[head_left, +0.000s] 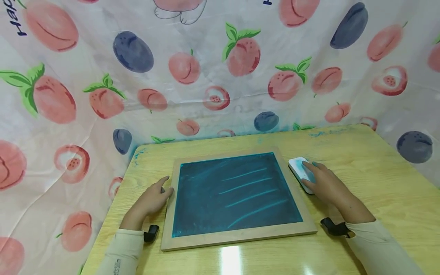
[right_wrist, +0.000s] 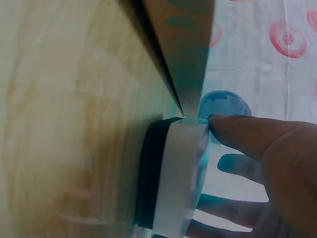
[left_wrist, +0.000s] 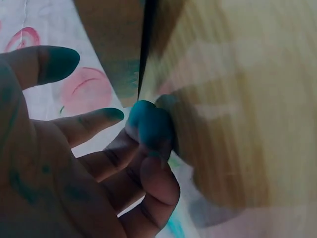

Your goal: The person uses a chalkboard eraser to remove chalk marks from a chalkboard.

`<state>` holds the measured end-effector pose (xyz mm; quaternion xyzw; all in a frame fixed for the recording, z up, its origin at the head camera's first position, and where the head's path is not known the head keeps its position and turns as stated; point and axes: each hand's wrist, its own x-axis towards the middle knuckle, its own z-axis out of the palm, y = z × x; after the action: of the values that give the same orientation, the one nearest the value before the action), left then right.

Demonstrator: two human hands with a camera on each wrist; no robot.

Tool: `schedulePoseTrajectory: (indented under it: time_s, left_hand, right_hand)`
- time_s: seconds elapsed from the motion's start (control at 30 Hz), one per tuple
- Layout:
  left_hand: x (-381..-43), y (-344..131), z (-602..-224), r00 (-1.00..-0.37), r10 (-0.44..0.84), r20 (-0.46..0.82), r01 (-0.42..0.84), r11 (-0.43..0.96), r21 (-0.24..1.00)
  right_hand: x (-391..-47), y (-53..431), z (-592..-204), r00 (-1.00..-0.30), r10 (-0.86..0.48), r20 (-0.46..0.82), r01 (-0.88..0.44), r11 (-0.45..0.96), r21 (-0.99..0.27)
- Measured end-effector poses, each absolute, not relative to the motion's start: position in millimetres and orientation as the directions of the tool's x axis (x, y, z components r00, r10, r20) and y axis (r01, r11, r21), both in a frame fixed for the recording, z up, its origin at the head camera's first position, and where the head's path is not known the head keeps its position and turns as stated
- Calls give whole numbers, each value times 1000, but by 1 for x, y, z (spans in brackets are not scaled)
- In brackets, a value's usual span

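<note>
A chalkboard point(head_left: 206, 194) in a light wooden frame lies on the table, with several teal chalk strokes on its right half. Beside the frame's left edge is my left hand point(head_left: 152, 198), thumb right at the wood, holding nothing. Teal chalk stains its fingertips in the left wrist view, where the frame's side point(left_wrist: 106, 44) rises past them. To the right of the board sits a white chalkboard eraser point(head_left: 298, 165) with a dark felt base point(right_wrist: 151, 173), felt side down. My right hand point(head_left: 326, 185) is over it, fingers spread and fairly straight, thumb tip at its top edge.
The wooden table point(head_left: 371, 175) extends to the right of the eraser and has teal chalk smudges along its back edge. A fruit-print cloth point(head_left: 213, 68) hangs behind and to the left of it. A black strap mount point(head_left: 333, 227) is on the right wrist.
</note>
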<state>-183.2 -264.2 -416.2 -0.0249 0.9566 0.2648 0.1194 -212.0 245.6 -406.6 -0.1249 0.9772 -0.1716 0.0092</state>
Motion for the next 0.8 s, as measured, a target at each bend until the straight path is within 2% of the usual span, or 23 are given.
schedulePoseTrajectory:
  time_s: [0.37,0.63,0.8]
  left_hand:
    - [-186,-261,-423,-961,136,-240,-51,766,640]
    - [-191,-261,-425,-954,188,-236,-30,719,694]
    - [-188,-263,-426,-943,231,-239,-14,691,723]
  right_hand:
    - [-210,240,-409,-971,-238,18,-229,909,-348]
    - [-212,243,-410,-972,-235,22,-230,918,-323]
    - [-212,243,-413,-972,-235,20,-227,910,-347]
